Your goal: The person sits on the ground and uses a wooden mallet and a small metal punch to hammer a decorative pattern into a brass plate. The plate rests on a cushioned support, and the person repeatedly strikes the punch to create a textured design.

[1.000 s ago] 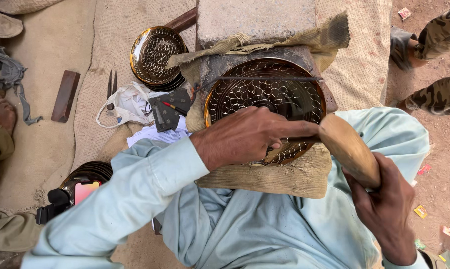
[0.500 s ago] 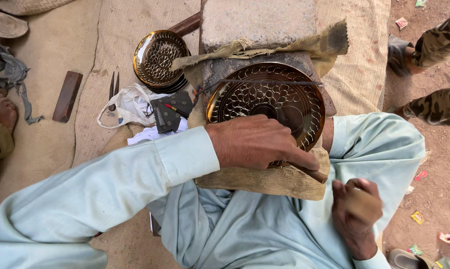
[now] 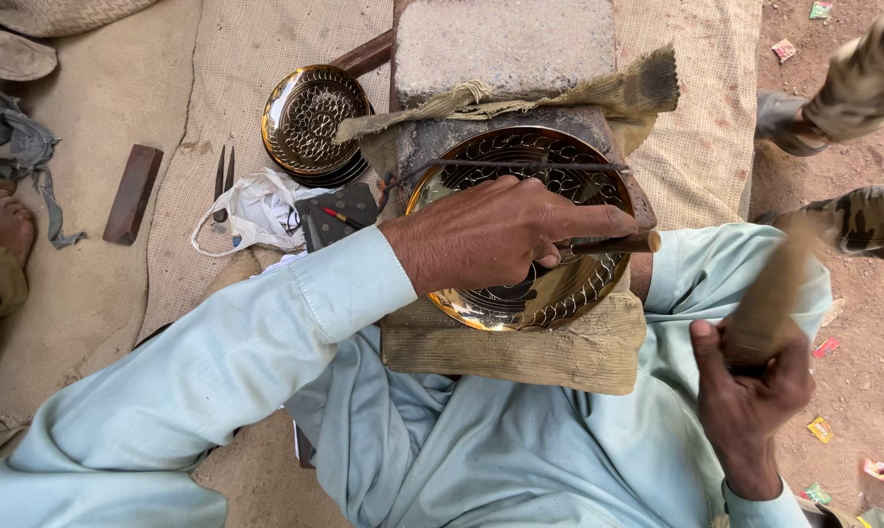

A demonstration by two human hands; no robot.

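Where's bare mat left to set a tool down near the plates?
Free: mat strip between the dark block and the shears, and mat right of the stone slab. Crowded: left hand with chisel over the large brass plate; small brass plate, white bag. Right hand holds the mallet.

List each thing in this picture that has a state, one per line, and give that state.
Left hand: closed on the chisel.
Chisel: lying low, tip on the large brass plate.
Right hand: gripping the wooden mallet, raised, blurred.
Small brass plate: lying untouched.
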